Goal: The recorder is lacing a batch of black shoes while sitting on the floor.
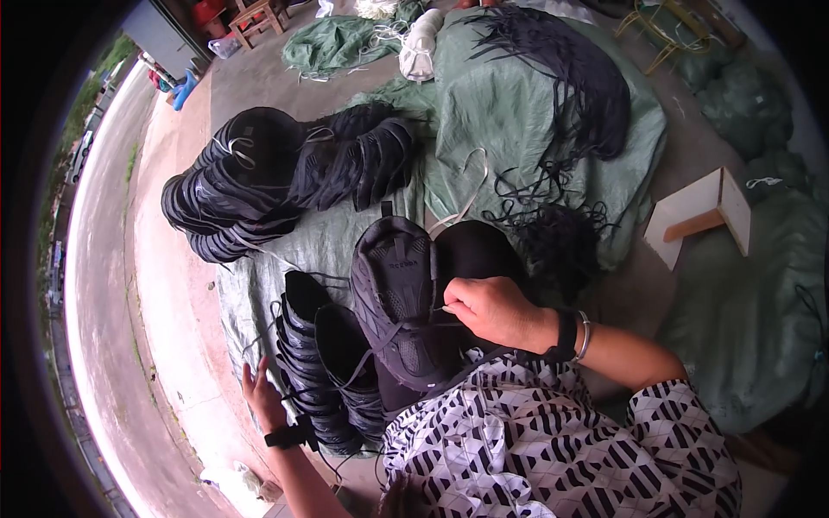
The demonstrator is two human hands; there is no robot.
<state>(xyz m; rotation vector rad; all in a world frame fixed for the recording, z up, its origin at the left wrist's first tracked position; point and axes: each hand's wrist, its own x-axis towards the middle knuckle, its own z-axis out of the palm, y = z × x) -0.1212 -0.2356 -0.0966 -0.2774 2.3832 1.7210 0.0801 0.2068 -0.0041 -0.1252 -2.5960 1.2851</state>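
A black shoe upper (397,259) lies on my lap, toe toward me, with a dark lace (399,331) crossing its front. At its right side my right hand (496,311) is closed in a pinch. A small, thin, light tip shows at the fingers, too small to name. My left hand (263,397) is held out to the left, fingers apart, beside two nested stacks of black shoe uppers (302,345). Dark laces trail from these stacks near that hand. Nothing can be made out in its fingers.
More bundled black uppers (250,173) lie ahead to the left. A pile of dark laces (561,69) spreads over green sheeting (466,104). A white angled board piece (704,211) stands at right, a wooden stool (257,19) far left. A pale strap (473,194) lies ahead.
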